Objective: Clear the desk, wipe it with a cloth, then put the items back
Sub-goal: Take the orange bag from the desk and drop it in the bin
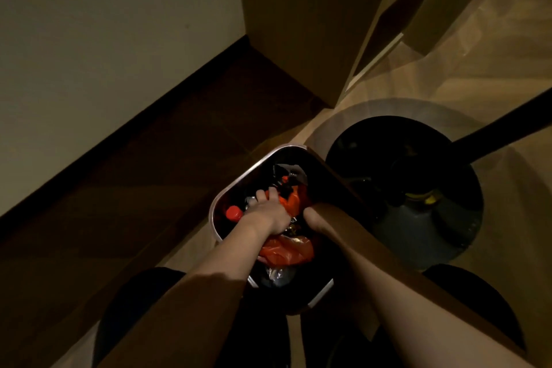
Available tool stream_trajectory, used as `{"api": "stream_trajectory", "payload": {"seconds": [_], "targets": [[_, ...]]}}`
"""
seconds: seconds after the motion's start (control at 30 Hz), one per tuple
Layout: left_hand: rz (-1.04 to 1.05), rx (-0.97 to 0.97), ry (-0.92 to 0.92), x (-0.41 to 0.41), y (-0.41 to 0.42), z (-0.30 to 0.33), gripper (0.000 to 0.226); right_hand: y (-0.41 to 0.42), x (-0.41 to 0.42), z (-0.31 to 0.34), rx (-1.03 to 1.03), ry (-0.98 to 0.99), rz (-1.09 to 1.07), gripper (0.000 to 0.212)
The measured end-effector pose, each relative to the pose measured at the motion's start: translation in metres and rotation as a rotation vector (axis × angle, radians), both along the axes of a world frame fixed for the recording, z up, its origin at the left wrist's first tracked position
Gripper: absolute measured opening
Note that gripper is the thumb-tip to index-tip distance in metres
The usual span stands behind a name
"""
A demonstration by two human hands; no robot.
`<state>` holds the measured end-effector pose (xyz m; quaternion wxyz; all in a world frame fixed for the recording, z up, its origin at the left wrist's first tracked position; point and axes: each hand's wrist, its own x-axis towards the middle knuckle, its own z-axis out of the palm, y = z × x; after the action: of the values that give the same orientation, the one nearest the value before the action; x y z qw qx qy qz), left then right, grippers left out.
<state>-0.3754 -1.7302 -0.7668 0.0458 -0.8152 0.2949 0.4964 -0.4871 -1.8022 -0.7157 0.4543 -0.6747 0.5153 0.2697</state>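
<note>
L hand (pixel 268 213) in bin (pixel 213 209) on orange bag (pixel 294 202); no legible labels.

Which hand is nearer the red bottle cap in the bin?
Left. The left hand reaches into the bin, right beside the red bottle cap. The right hand is farther off, across the orange bag.

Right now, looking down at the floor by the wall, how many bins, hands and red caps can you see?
Bins: 2, the small bin and the round black bin
Hands: 2, left hand, right hand
Red caps: 1
Total: 5
</note>
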Motion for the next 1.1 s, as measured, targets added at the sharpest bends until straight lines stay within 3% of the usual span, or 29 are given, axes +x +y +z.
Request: {"api": "stream_trajectory", "payload": {"seconds": [0.2, 0.37, 0.57, 0.73, 0.93, 1.1], "targets": [[-0.003, 0.015, -0.043, 0.002, -0.004, -0.004, 0.085, -0.003, 0.001, -0.011, -0.037, 0.005, 0.025, 0.039], [0.008, -0.024, -0.045, 0.002, 0.001, 0.047, 0.075, 0.005, -0.009, 0.026, -0.069, -0.031, -0.144, 0.040], [-0.063, -0.213, -0.187, -0.006, 0.014, 0.193, 0.055, 0.027, -0.016, 0.172, -0.109, -0.173, -0.154, 0.053], [-0.078, -0.261, -0.230, -0.010, 0.025, 0.338, 0.052, 0.034, -0.021, 0.318, -0.168, -0.100, -0.048, 0.055], [-0.033, -0.348, -0.289, -0.017, 0.042, 0.507, 0.053, 0.042, -0.027, 0.487, -0.287, -0.145, 0.018, 0.059], [0.008, -0.533, -0.441, -0.017, 0.059, 0.597, 0.053, 0.045, -0.033, 0.578, -0.387, -0.218, 0.092, 0.065]]}}
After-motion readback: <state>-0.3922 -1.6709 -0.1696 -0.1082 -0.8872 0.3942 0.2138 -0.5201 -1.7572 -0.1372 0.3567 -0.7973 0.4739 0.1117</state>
